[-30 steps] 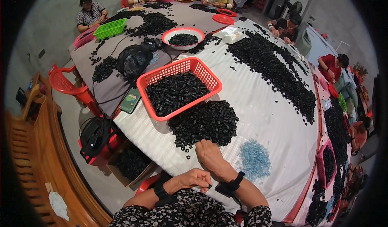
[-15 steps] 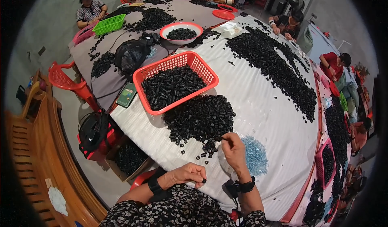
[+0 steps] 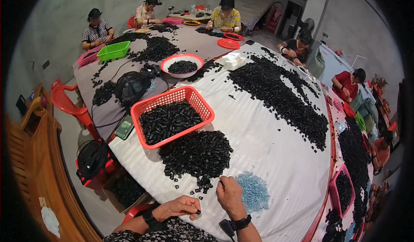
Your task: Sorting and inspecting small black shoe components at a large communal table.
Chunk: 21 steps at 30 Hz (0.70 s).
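My left hand is at the near table edge, fingers pinched on a small black part. My right hand rests on the white cloth just right of it, fingers curled, fingertips touching the near edge of a heap of small black parts; what it holds I cannot make out. A small heap of pale blue parts lies right beside my right hand. Beyond the black heap stands a red plastic basket filled with black parts.
A long band of black parts runs across the table to the right. A white bowl with a red rim, a black bag, a phone and a green basket sit farther off. Several people work around the table. A red chair stands at left.
My right hand has come back from the black heap toward the table edge, beside the blue parts. My left hand has stayed near the edge, pinching a black part.
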{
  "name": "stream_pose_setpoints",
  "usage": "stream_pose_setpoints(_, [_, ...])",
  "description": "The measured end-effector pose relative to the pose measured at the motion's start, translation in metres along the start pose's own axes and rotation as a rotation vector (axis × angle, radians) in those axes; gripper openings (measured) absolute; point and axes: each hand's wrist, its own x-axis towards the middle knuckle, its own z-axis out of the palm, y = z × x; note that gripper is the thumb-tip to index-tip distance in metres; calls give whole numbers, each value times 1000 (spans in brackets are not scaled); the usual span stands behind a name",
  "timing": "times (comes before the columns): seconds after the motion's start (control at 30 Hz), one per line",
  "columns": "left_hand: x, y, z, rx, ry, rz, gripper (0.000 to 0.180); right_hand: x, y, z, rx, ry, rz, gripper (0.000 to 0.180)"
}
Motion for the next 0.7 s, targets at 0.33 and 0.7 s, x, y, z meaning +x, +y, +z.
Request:
stream_pose_setpoints(0.33, [5, 4, 0, 45, 20, -4, 13, 0, -9, -13, -170, -218, -49, 12])
stream_pose_setpoints(0.7, [4, 3, -1, 46, 14, -8, 16, -8, -25, -14, -52, -405, -78, 12])
